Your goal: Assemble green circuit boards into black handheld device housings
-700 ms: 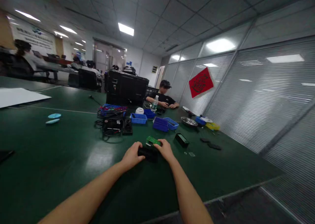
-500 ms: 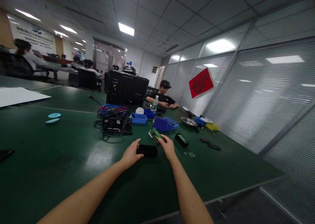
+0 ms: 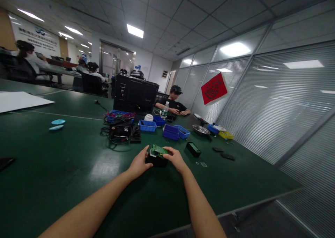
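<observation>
1. The left hand (image 3: 139, 164) holds the left end of a black box (image 3: 156, 160); its thumb is up by the near-left corner of a green board (image 3: 158, 150); the fingers wrap the box's end.
2. The right hand (image 3: 176, 158) holds the right side; its thumb and fingers pinch the right end of the green board and press it down on top of the black box.
3. The black box sits on the green table (image 3: 65, 168), in the middle, near the person; its long side runs left to right.
4. The green board lies on top of the box; its long side also runs left to right, a little tilted, with the left end lifted up.
5. Just to the right, a bit farther away, lies a small black block (image 3: 193, 149); it points far-left to near-right.
6. Farther off are blue trays (image 3: 172, 132), a tangle of wires (image 3: 119, 133) and a metal bowl (image 3: 200, 129).
7. At the far end of the table sits another person (image 3: 173, 105), with both hands on the table.
</observation>
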The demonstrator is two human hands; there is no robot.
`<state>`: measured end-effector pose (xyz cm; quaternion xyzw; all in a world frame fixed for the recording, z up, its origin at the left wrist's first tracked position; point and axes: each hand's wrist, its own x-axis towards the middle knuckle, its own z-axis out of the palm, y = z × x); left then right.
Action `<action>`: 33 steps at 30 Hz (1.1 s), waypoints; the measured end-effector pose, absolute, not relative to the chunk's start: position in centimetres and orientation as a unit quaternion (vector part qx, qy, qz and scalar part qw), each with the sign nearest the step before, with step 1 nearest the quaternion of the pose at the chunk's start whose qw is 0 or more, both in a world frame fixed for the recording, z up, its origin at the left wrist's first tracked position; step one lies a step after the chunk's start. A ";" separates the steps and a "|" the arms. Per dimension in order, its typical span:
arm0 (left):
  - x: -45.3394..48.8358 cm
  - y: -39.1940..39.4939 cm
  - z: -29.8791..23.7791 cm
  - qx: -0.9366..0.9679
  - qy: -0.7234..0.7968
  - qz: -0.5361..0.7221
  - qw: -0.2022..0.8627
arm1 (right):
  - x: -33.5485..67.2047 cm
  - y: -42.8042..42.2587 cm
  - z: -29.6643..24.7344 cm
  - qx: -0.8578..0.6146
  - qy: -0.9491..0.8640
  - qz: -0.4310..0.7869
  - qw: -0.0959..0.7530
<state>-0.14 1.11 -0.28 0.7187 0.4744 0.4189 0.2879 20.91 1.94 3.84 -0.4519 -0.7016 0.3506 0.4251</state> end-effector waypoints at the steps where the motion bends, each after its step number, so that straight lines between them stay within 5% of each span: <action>1: -0.1 1.1 -0.3 0.719 0.474 0.419 0.287 | 21.0 1.9 3.9 -0.453 -0.708 0.348 0.417; 28: -0.3 1.2 -0.4 0.712 0.498 0.420 0.262 | 20.5 1.0 4.7 -0.472 -0.746 0.354 0.309; 33: -0.6 1.5 -0.6 0.699 0.544 0.413 0.211 | 19.8 1.1 4.0 -0.499 -0.775 0.270 0.278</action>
